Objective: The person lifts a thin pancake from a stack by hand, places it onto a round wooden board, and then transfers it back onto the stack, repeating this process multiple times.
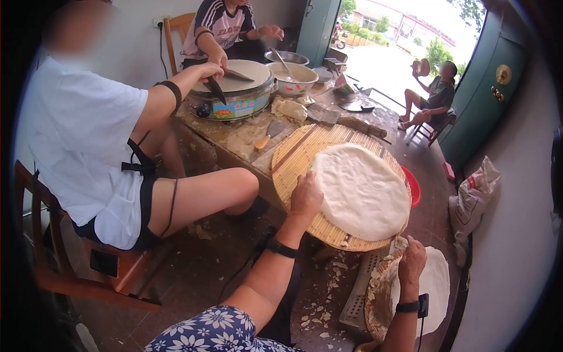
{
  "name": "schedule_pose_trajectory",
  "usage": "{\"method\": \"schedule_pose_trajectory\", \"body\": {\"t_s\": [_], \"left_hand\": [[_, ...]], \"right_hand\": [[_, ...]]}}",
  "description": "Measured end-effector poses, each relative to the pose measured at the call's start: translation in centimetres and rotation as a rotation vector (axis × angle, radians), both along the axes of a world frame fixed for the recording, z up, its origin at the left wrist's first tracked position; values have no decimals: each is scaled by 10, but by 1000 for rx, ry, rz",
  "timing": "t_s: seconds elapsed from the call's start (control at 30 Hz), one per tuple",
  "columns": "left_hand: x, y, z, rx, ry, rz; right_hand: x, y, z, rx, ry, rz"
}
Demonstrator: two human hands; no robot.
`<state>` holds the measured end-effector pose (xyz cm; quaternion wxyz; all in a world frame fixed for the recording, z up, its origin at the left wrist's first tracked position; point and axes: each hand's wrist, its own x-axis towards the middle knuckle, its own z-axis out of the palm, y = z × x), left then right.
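A round white sheet of dough [363, 190] lies on a round woven mat [287, 170]. My left hand [307, 196] is at the left edge of this sheet, its fingers closed on the rim. Lower right, my right hand [412, 264] is closed at the upper edge of a second woven mat [378, 296], beside another white round sheet [437, 287]. Whether my right fingers hold the mat's edge or a sheet is hard to make out.
A person in a white shirt [88, 141] sits left, holding a blade over a round griddle [240, 108]. Another person [226, 29] works behind it. Bowls [293, 85] and a scraper [271, 134] are on the table. A sack [472, 205] stands right.
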<state>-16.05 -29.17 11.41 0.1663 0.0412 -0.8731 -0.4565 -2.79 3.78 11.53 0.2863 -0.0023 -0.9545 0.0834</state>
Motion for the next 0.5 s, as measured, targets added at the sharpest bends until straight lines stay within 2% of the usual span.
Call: {"method": "schedule_pose_trajectory", "body": {"t_s": [0.1,0.3,0.5], "left_hand": [[2,7,3,50,100,-30],[12,35,6,56,298,-183],[43,83,15,110,301,-477]], "right_hand": [[35,20,-1,54,-85,-109],[113,71,-11,0,-192,-322],[188,120,-55,13,-291,-499]]}}
